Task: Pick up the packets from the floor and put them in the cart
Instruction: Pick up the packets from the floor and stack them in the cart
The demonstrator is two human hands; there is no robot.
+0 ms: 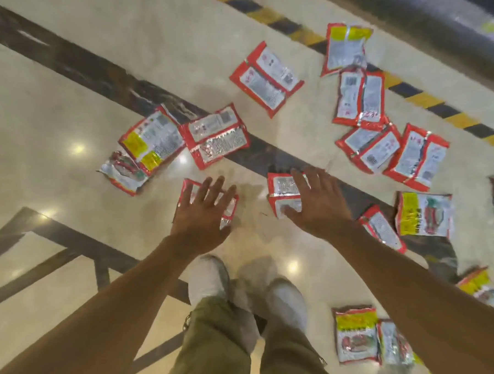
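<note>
Several red-edged silver packets lie scattered on the glossy floor (50, 111). My left hand (203, 215) reaches down with its fingers spread over one packet (232, 207), covering most of it. My right hand (316, 203) is stretched out flat over another packet (283, 195), fingers straight. Whether either hand touches its packet I cannot tell. Neither hand holds anything. More packets lie beyond: a pair (186, 138) to the upper left, one (266, 78) at the centre top, a cluster (380, 128) to the right. No cart is in view.
My two shoes (245, 287) and olive trousers stand just below the hands. A yellow-and-black hazard stripe (424, 100) runs along a step edge at the upper right. Dark inlay bands cross the pale floor. Further packets (356, 335) lie near my right foot.
</note>
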